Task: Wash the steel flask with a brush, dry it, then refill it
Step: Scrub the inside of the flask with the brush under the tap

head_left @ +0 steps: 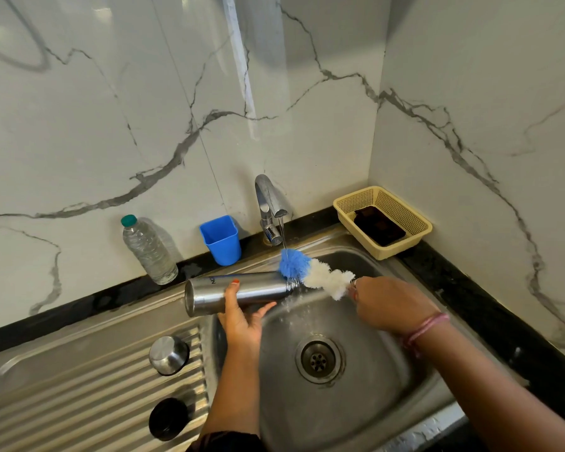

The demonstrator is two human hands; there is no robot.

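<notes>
Hands first: left hand (242, 316) grips steel flask (238, 292) mid-body over sink (385, 380); right hand (385, 305) grips brush (313, 272) by its handle, tip under running tap (269, 207); flask lies near-horizontal, mouth pointing right toward brush; step looks like wetting; next, line bristles with the mouth and push in.

Dark lettering on steel flask (242, 291) side, partly hidden by thumb; unreadable; no other text.

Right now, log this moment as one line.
stage: washing | left hand: holds steel flask sideways | right hand: holds brush under running tap | brush outside flask mouth
</notes>
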